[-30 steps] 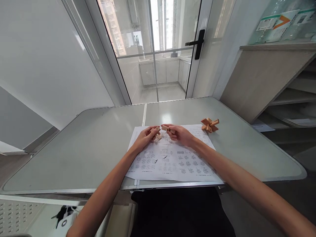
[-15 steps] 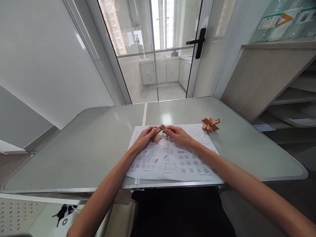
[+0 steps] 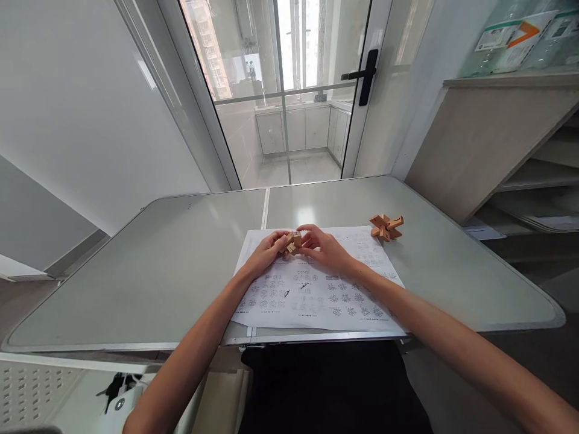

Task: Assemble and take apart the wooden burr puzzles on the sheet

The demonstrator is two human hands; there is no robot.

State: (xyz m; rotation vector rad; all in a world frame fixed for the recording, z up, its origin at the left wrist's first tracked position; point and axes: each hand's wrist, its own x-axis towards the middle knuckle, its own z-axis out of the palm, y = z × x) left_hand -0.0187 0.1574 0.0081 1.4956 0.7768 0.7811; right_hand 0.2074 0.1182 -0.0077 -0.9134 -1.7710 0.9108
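Observation:
Over the printed sheet, my left hand (image 3: 268,252) is closed on a small wooden burr puzzle (image 3: 291,243) of notched, interlocking sticks. Its fingers hide the puzzle's left end. On the other side my right hand (image 3: 322,246) curls around the right end, index finger at the top and thumb lower down, both seeming to touch the wood. Beneath both hands lies the white paper sheet (image 3: 312,301), printed with rows of small puzzle diagrams. A second wooden burr puzzle (image 3: 386,228), star-shaped and reddish-brown, rests at the sheet's upper right edge.
The grey-green table (image 3: 149,277) has a seam down its middle and a metal front edge. Beyond it stands a glass door (image 3: 289,120) with a black handle (image 3: 368,77). At right is a shelf unit (image 3: 493,138) with plastic bottles (image 3: 520,45) on top.
The puzzle in my hands has been turned, its raised stick now more compact against the rest. My right hand's fingers have spread and shifted from a pinch to a grip around the right end.

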